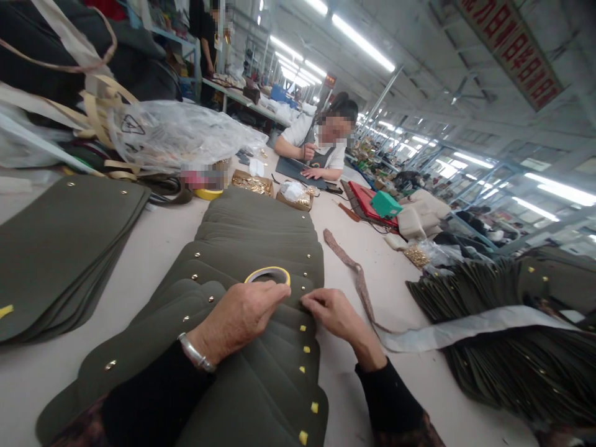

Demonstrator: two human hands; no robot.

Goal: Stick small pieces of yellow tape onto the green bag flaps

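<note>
A fanned stack of dark olive panels (251,223) lies in front of me, with small gold metal pieces along both sides. Several yellow tape bits (306,349) stick along its right edge, on the nearer panels. My left hand (242,316), with a silver bracelet at the wrist, is closed on a roll of yellow tape (269,270) above the stack. At the stack's right edge, beside a gold piece, my right hand (333,310) has thumb and forefinger pinched together; what they hold, if anything, is too small to tell.
More olive panels lie at the left (69,242) and the right (512,347). A brown strip (356,273) curves on the table beside the stack. Boxes of gold parts (252,184) stand behind. Across the table a person (321,139) works on a dark piece.
</note>
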